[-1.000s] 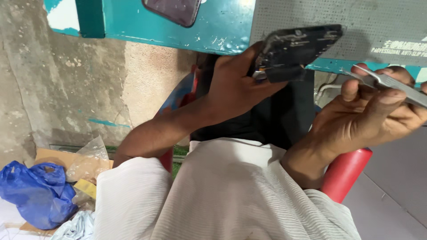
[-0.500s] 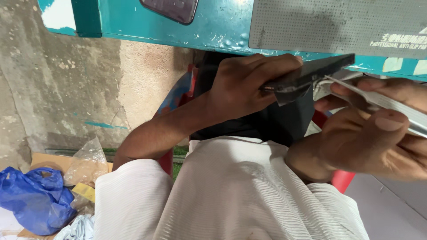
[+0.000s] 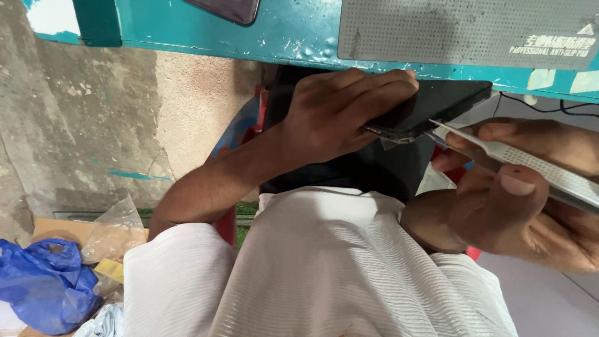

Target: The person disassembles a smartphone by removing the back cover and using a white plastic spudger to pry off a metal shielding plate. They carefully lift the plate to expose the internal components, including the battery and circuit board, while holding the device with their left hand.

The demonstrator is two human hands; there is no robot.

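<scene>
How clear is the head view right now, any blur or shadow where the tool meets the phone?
Head view: the left hand and dark phone are sharp but shaded under the teal table; the right hand and metal tool sit close and slightly soft; no glare.

two phones [image 3: 430, 106], one tweezers [image 3: 530, 165]

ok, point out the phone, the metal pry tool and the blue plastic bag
phone [image 3: 437, 103]: head view, on its dark back panel.
metal pry tool [image 3: 536, 165]: head view, on the textured handle.
blue plastic bag [image 3: 43, 284]: head view, on its crumpled middle.
</scene>
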